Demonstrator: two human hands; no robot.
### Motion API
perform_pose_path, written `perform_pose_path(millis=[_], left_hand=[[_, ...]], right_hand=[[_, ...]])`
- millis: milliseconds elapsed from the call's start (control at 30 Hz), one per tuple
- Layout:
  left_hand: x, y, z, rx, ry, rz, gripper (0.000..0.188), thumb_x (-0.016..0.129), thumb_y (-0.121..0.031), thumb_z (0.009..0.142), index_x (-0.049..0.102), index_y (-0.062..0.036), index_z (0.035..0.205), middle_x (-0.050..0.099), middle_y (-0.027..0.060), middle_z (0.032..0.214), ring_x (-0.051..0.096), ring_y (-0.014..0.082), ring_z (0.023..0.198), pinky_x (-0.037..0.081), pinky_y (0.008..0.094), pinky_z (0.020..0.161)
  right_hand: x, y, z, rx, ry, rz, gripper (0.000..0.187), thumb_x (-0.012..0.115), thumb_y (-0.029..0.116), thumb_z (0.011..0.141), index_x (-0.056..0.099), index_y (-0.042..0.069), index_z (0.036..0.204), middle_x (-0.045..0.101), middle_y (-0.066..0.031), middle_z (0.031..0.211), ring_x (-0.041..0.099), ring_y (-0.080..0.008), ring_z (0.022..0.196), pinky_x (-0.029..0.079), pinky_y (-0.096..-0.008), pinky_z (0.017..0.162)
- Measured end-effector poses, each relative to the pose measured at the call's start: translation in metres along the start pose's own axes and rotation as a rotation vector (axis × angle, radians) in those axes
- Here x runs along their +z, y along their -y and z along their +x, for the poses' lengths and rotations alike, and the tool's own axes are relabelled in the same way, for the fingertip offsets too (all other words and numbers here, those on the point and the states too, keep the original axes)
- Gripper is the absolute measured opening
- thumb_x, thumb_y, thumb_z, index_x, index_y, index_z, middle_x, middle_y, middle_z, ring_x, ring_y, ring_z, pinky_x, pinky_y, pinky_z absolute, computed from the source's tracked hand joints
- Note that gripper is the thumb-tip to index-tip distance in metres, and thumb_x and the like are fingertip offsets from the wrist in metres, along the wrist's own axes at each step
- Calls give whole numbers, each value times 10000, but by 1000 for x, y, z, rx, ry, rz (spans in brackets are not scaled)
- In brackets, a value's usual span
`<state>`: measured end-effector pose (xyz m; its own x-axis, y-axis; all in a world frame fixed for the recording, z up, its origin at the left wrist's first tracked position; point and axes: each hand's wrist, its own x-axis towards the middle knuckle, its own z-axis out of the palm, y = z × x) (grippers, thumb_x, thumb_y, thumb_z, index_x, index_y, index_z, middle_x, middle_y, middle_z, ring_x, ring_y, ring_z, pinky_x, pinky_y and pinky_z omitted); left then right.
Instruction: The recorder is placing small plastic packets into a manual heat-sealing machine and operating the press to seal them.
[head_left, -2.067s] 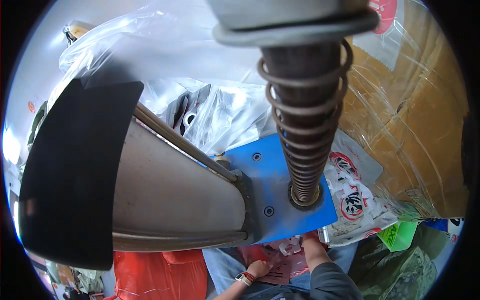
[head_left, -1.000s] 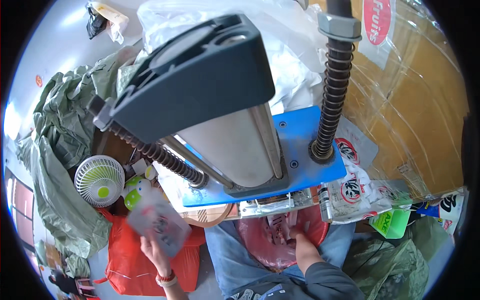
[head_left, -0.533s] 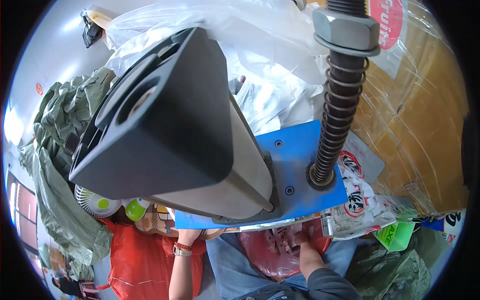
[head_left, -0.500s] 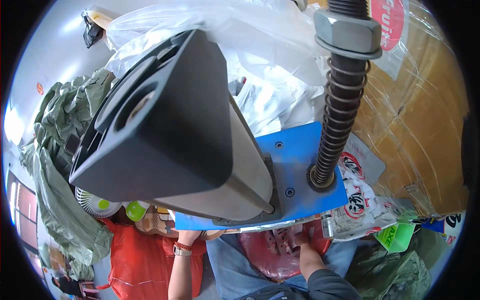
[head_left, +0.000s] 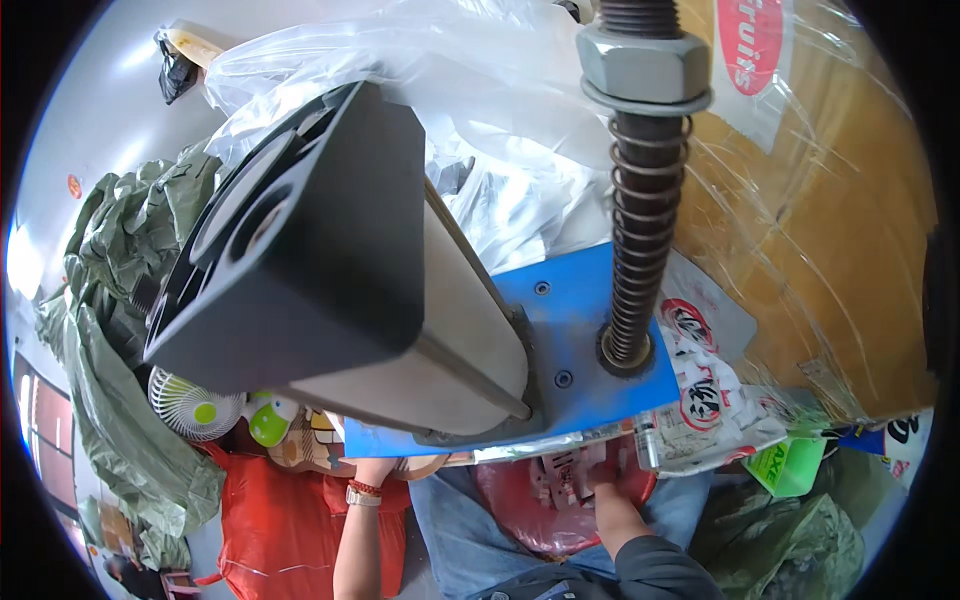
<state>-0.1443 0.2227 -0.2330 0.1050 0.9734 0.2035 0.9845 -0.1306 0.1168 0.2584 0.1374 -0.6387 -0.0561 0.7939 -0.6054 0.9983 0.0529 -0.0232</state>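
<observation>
A machine with a dark-capped metal cylinder [head_left: 300,270] on a blue plate [head_left: 585,300] fills the middle of the view. My left hand [head_left: 374,471], with a red bracelet and a watch on its wrist, reaches to the plate's front left edge; its fingers are hidden. Between my knees sits a red basin [head_left: 510,510] with a shiny plastic-like surface. My right hand [head_left: 604,477] reaches down into it, beside pale printed packets [head_left: 565,480]. Its fingers are too small and hidden to show whether it holds one.
A spring-wrapped threaded rod [head_left: 640,220] with a big nut rises from the plate. A large brown carton [head_left: 810,250] stands at right, near printed white bags [head_left: 715,420] and a green container [head_left: 790,465]. At left are red bags [head_left: 270,520], a small fan [head_left: 197,403] and green sacking [head_left: 120,380].
The machine and carton appear shifted slightly left in the view. My left hand stays at the plate's edge, and my right hand stays in the basin, nearly unmoved.
</observation>
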Motion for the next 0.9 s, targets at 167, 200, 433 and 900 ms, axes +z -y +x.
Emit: perform_pose_path(millis=[167,200,433,900], left_hand=[[-8,-13,14,-102,-34,-96,629,731,-390,745,572,-10,1221,492,187,1364,364,402,1316,154,581,1137],[-14,-19,15,-83,-54,-80,671,744,-422,730,563,-7,1226,480,188,1376,363,395,1322,140,592,1138],[-53,-57,16,150,-383,19,526,679,-370,830,537,-63,1232,484,190,1326,366,365,1336,120,590,1139],[-46,-53,9,67,-465,68,614,588,-448,905,435,-183,1437,326,53,1544,231,278,1454,40,606,1142]], right_hand=[[-57,20,-16,-19,-235,358,413,481,320,917,558,102,1259,580,-115,1176,518,-328,1083,394,-469,922],[-81,24,-29,-132,-38,190,398,504,307,903,574,100,1236,612,-117,1079,559,-322,970,429,-469,841],[-295,-47,-272,-762,67,726,347,518,330,987,555,86,1230,640,-143,1150,625,-302,1034,477,-392,863],[-424,-106,-282,475,-830,255,302,465,211,890,575,14,1091,683,-247,870,671,-420,848,507,-544,728]])
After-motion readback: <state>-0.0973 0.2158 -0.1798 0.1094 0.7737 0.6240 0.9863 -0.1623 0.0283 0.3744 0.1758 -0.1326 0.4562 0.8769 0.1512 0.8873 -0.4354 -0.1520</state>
